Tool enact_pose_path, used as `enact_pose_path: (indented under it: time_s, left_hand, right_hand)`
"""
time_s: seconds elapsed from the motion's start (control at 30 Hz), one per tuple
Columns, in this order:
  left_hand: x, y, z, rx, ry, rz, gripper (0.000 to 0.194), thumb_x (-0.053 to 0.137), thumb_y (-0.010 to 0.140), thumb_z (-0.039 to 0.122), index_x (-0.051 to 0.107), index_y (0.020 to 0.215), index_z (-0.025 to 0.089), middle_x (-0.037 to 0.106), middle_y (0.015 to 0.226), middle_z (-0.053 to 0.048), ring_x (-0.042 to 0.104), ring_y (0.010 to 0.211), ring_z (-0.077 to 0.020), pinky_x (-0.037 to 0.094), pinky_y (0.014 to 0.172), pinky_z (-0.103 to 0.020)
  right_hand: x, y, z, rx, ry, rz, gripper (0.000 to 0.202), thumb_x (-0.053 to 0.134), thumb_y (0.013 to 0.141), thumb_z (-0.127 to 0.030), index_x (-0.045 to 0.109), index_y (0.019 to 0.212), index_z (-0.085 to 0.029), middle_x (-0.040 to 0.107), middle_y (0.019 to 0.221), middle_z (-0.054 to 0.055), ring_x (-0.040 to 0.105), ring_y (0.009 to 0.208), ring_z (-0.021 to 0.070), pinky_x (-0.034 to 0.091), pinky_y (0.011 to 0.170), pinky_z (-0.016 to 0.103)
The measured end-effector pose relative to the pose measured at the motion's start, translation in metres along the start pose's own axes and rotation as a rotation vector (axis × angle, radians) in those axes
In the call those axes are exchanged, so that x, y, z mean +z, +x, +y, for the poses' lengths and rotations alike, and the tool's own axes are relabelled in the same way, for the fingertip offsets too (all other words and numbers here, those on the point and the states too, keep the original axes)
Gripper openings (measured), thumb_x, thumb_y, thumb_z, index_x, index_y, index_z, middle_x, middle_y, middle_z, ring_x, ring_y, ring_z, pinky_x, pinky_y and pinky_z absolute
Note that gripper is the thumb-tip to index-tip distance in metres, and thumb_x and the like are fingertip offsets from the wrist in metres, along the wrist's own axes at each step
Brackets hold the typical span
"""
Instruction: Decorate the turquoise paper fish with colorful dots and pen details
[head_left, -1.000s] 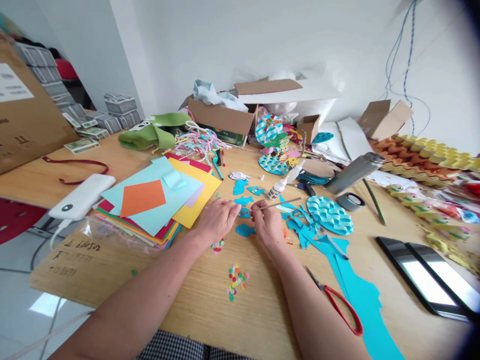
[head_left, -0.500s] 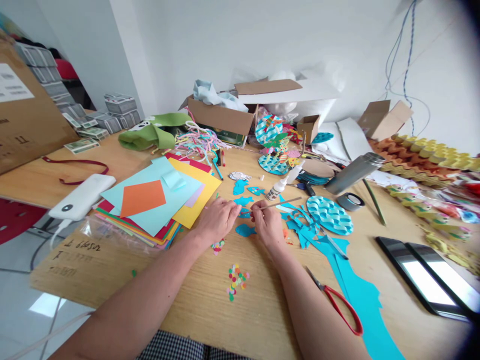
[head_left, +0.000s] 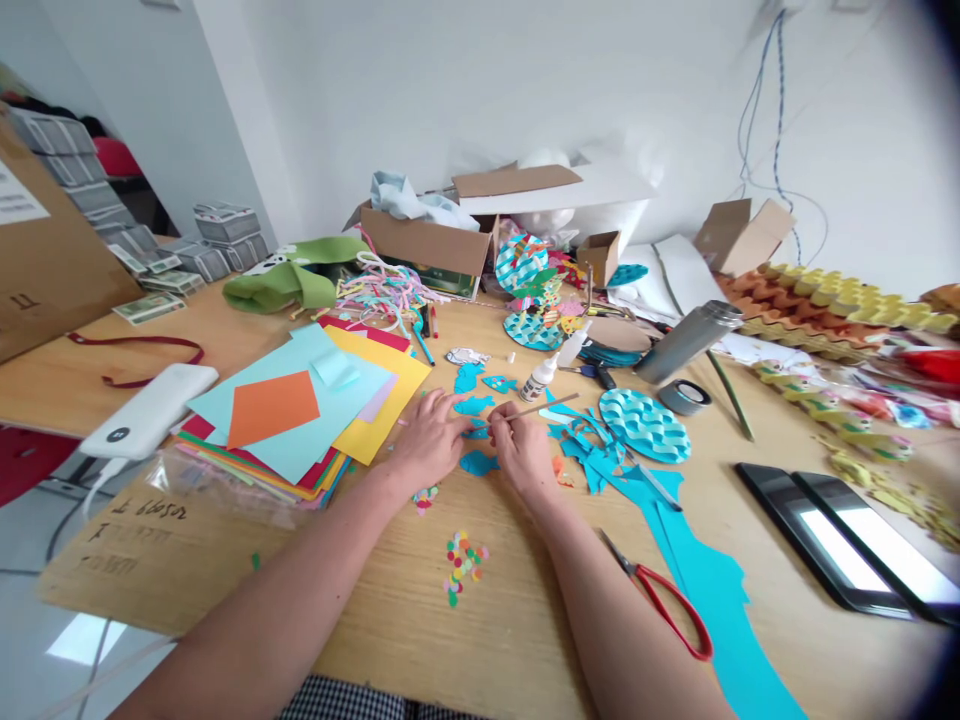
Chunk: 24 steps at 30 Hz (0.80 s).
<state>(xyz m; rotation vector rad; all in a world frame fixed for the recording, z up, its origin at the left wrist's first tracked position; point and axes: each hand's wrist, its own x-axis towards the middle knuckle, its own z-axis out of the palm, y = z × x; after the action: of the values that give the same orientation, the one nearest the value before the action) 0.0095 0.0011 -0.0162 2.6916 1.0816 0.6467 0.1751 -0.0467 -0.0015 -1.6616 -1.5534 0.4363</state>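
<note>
White btl [head_left: 537,383] & blue scraps [head_left: 596,462] nr R hand [head_left: 523,452].

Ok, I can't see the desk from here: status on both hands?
Right hand gripping thin stick. Left hand beside blue paper fish. White bottle just beyond right hand, possibly in its way.

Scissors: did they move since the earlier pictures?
No. Judged against the table, the scissors stay put beside the blue paper; the whole view just shifted.
</note>
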Motion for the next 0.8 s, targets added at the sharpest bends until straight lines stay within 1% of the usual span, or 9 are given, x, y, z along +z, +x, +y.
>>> enact_pose_path:
  time_s: [0.1,0.3,0.57,0.67,0.8]
  left_hand:
    - [-0.0002,0.0009,-0.0002,0.003,0.015,-0.006,0.035,0.054,0.087,0.008,0.074,0.109,0.025,0.049,0.141,-0.007,0.036,0.134,-0.0319,0.033,0.117,-0.051]
    - [-0.0040,0.0007,0.0021,-0.003,0.054,-0.050,0.035,0.054,0.090,0.011,0.072,0.116,0.025,0.049,0.142,-0.007,0.035,0.136,-0.0318,0.032,0.117,-0.050]
    - [-0.0042,-0.0010,0.0043,0.029,0.126,-0.051,0.029,0.054,0.092,0.018,0.073,0.114,0.023,0.049,0.144,-0.010,0.034,0.138,-0.0366,0.030,0.117,-0.054]
    - [-0.0025,-0.0020,0.0038,0.035,0.145,-0.047,0.030,0.055,0.092,0.018,0.072,0.116,0.024,0.049,0.146,-0.009,0.033,0.139,-0.0364,0.029,0.117,-0.055]
    - [0.0007,-0.0039,0.0024,0.032,0.157,-0.046,0.028,0.054,0.092,0.017,0.073,0.111,0.022,0.050,0.144,-0.010,0.032,0.139,-0.0363,0.030,0.116,-0.056]
  right_hand:
    - [-0.0003,0.0003,0.0001,0.005,0.003,0.002,0.021,0.038,0.090,-0.035,0.052,0.078,-0.024,0.067,0.068,0.005,0.065,0.061,0.0204,0.043,0.057,0.026]
    - [0.0006,0.0005,0.0021,0.024,0.040,0.007,0.020,0.040,0.089,-0.035,0.052,0.078,-0.024,0.066,0.067,0.004,0.064,0.060,0.0200,0.043,0.056,0.026]
    - [0.0003,0.0012,0.0055,0.072,0.139,0.051,0.026,0.042,0.089,-0.035,0.056,0.072,-0.023,0.066,0.065,0.002,0.065,0.061,0.0197,0.044,0.057,0.026]
    - [-0.0021,0.0003,0.0035,0.086,0.183,0.092,0.025,0.043,0.088,-0.036,0.057,0.073,-0.022,0.066,0.063,0.001,0.065,0.059,0.0188,0.045,0.058,0.026]
    - [-0.0051,-0.0018,0.0023,0.105,0.241,0.195,0.025,0.042,0.089,-0.038,0.056,0.074,-0.023,0.064,0.060,0.000,0.065,0.057,0.0177,0.046,0.058,0.026]
